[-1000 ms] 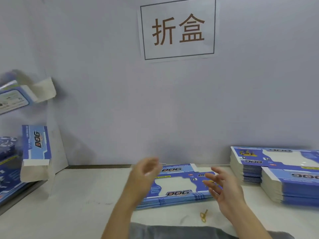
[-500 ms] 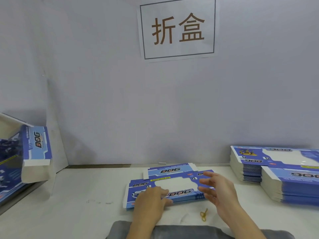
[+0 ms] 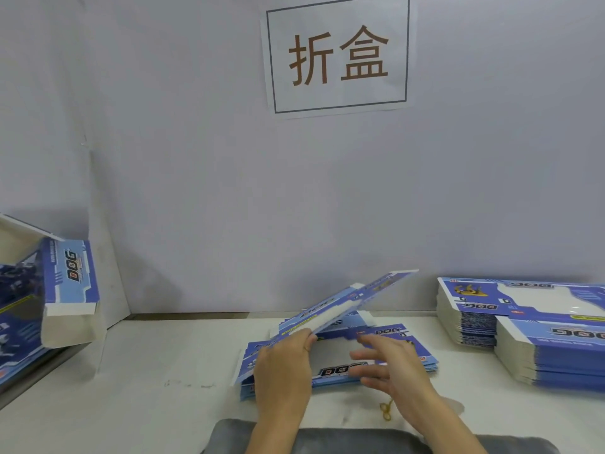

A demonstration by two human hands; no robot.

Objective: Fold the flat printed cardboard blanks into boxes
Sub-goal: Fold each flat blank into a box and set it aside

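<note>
A small stack of flat blue printed blanks lies on the white table in front of me. My left hand grips the near edge of the top blank and holds it tilted up, its far end raised toward the wall. My right hand hovers over the stack with fingers spread and straight, holding nothing. Folded blue boxes with open white flaps are piled at the far left.
Two taller stacks of flat blanks stand at the right of the white table. A yellow rubber band lies near my right wrist. A grey wall with a paper sign closes the back. Grey cloth covers the near edge.
My left hand came down onto the stack, took the top blank by its near edge and lifted it at a slant. A box that was in the air at the left has landed on the pile.
</note>
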